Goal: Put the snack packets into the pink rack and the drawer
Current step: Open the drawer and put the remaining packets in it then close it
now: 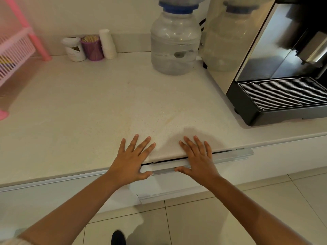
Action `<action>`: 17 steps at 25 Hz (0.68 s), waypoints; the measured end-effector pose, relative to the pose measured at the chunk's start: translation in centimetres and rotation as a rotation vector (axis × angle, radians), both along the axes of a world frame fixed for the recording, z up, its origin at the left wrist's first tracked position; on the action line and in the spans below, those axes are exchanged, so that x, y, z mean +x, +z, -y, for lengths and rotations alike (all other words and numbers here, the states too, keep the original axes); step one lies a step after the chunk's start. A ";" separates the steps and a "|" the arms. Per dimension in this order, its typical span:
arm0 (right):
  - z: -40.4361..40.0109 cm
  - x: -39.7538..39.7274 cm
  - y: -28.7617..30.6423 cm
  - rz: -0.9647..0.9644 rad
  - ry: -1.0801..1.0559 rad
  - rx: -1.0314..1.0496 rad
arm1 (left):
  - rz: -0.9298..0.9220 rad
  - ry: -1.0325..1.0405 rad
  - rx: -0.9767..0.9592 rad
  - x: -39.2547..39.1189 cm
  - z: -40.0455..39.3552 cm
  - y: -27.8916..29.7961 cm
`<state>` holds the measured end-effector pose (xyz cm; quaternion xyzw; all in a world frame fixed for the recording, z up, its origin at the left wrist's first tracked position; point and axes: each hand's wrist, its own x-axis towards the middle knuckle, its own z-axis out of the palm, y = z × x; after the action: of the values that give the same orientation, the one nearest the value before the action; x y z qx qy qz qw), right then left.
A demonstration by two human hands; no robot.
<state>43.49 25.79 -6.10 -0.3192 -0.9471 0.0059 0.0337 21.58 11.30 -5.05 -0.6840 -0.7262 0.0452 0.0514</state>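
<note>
- The pale speckled counter (85, 106) fills most of the view, and its front edge runs from lower left to right.
- A coffee machine (276, 68) with a steel body and a black drip tray stands at the right end of the counter.
- A clear water bottle (174, 45) with a blue collar stands just left of the machine, near the back wall.
- The pink rack (16, 48) stands at the far left, cut off by the frame; something coloured shows through its slatted basket, too unclear to name.
- The drawer (177, 184) sits under the counter's front edge, pulled out only a crack, with a dark slit along its top.
- No snack packets can be made out on the counter, and the drawer's inside is hidden.
- The left hand (131, 160) lies flat on the counter edge, fingers spread wide, thumb down on the drawer's metal rail; its grip is wide and holds nothing.
- The right hand (198, 158) lies flat beside it, fingers on the counter, palm over the slit, thumb along the rail; its grip is wide too.
- A white cup (75, 49), a purple cup (92, 48) of wooden sticks and a stack of white cups (107, 44) stand together against the back wall.
</note>
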 end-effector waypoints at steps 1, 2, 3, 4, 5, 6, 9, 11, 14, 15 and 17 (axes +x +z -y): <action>0.1 -0.1 -0.1 -0.033 -0.016 -0.003 | -0.021 0.011 0.014 0.0 -0.1 -0.1; 0.2 -0.3 -0.2 -0.069 -0.033 -0.008 | -0.036 0.025 0.031 0.0 -0.1 -0.3; 0.2 -0.5 -0.2 -0.103 -0.049 -0.012 | -0.048 0.034 0.063 0.0 -0.2 -0.4; 0.2 -0.7 -0.3 -0.130 -0.068 -0.007 | -0.047 0.047 0.082 0.1 -0.2 -0.5; 0.3 -0.9 -0.3 -0.146 -0.083 0.002 | -0.055 0.051 0.111 0.2 -0.2 -0.7; 0.3 -1.0 -0.5 -0.158 -0.094 0.017 | -0.063 0.049 0.135 0.3 -0.2 -0.8; 0.2 -1.3 -0.8 -0.186 -0.113 0.061 | -0.076 0.043 0.181 0.3 -0.4 -0.8; 0.2 -1.2 -1.0 -0.187 -0.121 0.078 | -0.078 0.052 0.177 0.4 -0.3 -0.7; 0.4 -1.4 -0.8 -0.170 -0.132 0.090 | -0.089 0.056 0.155 0.4 -0.3 -0.8; 0.5 -1.5 -0.7 -0.164 -0.136 0.087 | -0.083 0.058 0.153 0.3 -0.3 -0.8; 0.6 -1.4 -0.6 -0.140 -0.142 0.088 | -0.070 0.075 0.135 0.4 -0.4 -0.8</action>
<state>42.12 25.16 -6.71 -0.3826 -0.9167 -0.0160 0.1141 22.03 11.72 -5.90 -0.6494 -0.7504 0.0219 0.1212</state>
